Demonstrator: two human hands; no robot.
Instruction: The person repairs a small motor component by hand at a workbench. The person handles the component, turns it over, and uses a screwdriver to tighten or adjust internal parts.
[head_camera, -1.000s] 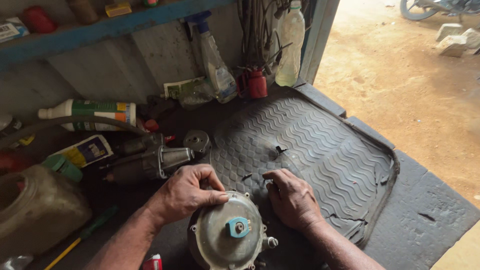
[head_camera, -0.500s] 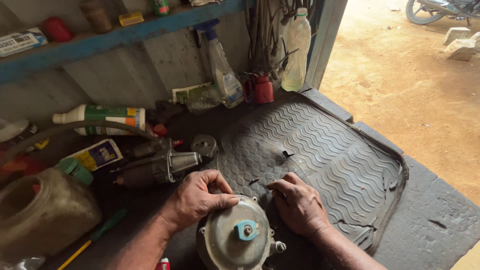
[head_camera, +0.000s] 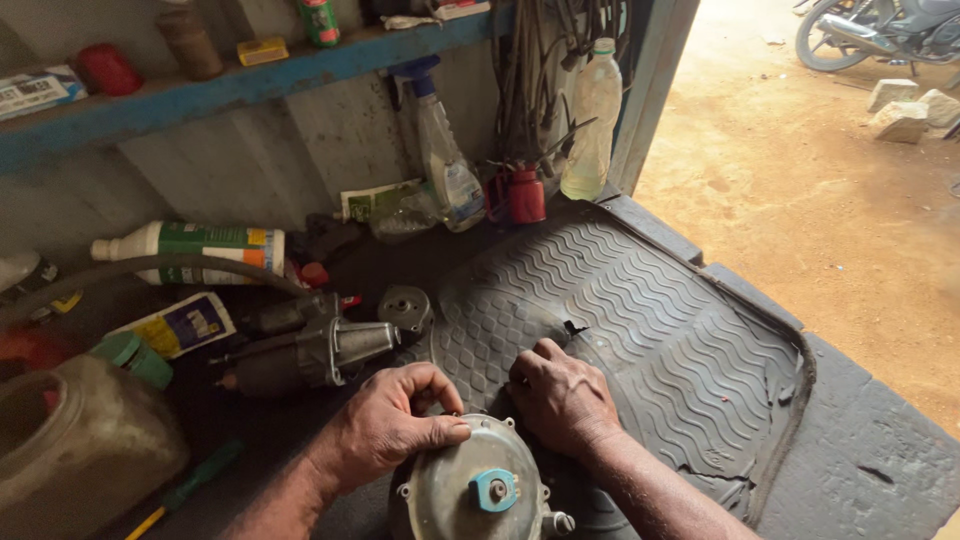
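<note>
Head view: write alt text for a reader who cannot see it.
Two bare hands rest on a round grey metal housing with a blue centre cap, left hand gripping its rim, right hand at its far edge. It sits on a ribbed rubber mat on a cluttered workbench.

1. Two bare human hands and forearms in view, entering from the bottom edge.
2. Left hand (head_camera: 395, 425): no glove, no ring, no watch or band seen at the wrist.
3. Right hand (head_camera: 562, 398): also ungloved, no ring, wrist bare.
4. Both forearms uncovered as far as the frame shows; no sleeve or cuff visible.
5. Knuckles and finger joints creased, veins raised on the backs of both hands.
6. Dark grime or grease smudges on fingers and knuckles, both hands.
7. Fingernails short; detail too small to tell more.
8. Fine hair on both forearms.
</note>
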